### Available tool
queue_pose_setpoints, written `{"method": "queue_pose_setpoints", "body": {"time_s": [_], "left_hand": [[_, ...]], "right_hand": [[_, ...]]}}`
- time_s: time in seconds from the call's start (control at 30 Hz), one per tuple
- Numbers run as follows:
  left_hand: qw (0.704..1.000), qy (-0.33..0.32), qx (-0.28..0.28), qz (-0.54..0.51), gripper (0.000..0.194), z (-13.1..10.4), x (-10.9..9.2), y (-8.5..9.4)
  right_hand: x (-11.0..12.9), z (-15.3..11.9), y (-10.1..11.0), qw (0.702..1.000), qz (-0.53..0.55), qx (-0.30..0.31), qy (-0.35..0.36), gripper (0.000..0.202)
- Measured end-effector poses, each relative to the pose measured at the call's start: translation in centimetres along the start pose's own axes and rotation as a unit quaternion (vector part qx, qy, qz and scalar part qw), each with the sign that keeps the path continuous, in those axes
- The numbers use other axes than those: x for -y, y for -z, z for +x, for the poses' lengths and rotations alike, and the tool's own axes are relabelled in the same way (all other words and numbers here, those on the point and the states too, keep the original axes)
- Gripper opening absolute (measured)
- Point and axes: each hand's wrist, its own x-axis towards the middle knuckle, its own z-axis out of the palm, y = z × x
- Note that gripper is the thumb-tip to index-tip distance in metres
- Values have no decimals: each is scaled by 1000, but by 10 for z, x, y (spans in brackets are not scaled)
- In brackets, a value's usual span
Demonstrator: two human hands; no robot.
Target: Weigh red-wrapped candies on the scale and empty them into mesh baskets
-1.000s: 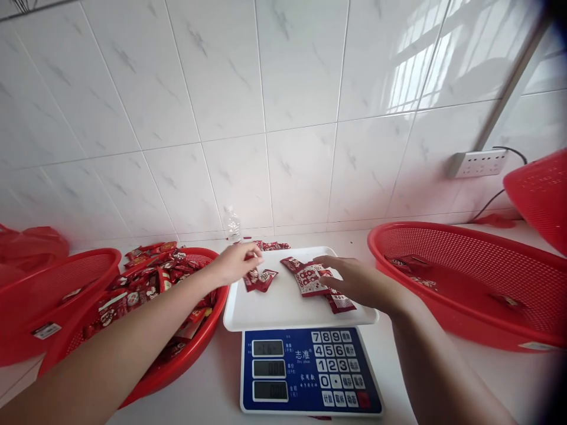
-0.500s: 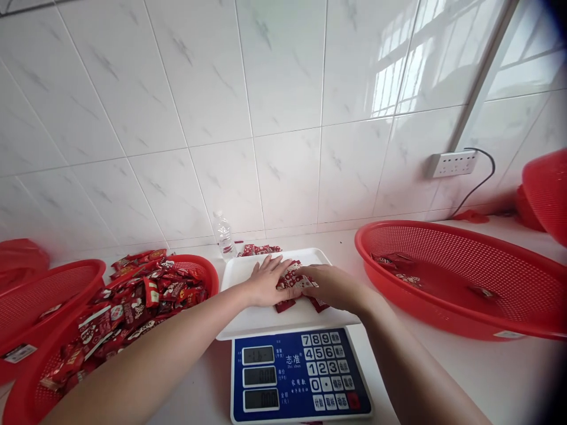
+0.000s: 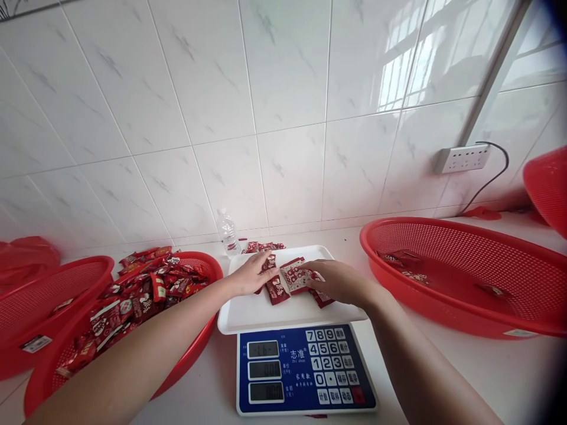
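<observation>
You have both hands over the white tray (image 3: 248,319), one at each side of the packets on it, likely so you can sort or square them from either end. Your left hand (image 3: 252,275) is open, thumb spread from the fingers, its tips at the dark packet (image 3: 277,291) and another partly hidden under them. Your right hand (image 3: 340,281) is half curled, fingertips over the right part of the patterned packet (image 3: 294,276) and the striped packet (image 3: 322,298) below it; whether it grips or only presses, you cannot tell from here. The packets lie flat near the tray's middle, edges touching or overlapping, which probably suits handling them as one group.

The tray sits just behind the blue panel of the scale (image 3: 297,386), apparently as its pan, leaving keys and displays uncovered in front of you. The heaped basket (image 3: 199,342) stands close on your left, within easy reach, it seems; the sparse basket (image 3: 443,242) on your right holds only a few packets. Behind the tray, the bottle (image 3: 229,236) and some loose packets (image 3: 266,246) lie by the wall, presumably out of your arms' way.
</observation>
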Motion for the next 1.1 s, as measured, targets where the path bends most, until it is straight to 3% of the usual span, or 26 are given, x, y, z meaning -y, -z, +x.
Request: {"method": "queue_pose_setpoints", "body": {"time_s": [0.2,0.3,0.53,0.67,0.9,1.0,1.1], "left_hand": [[998,-40,55,9,71,-1,5,2],[997,-43,58,-17,62,-4,0,9],[997,-19,79,14,64,-13,-5,21],[996,6,59,61,42,-17,-1,21],[998,27,-22,51,35,-15,8,11],[999,4,-41,33,34,-11,2,3],[999,-30,-7,24,53,-7,-5,-2]], "right_hand": [[7,1,-5,995,55,20,78,31],[5,0,-3,997,47,26,60,35],[-5,-2,3,999,-11,22,-26,56],[-11,1,3,998,-18,16,-49,54],[-8,1,3,998,-30,-11,-59,46],[0,1,0,999,-19,-27,-25,45],[8,3,-6,998,8,-22,58,44]]}}
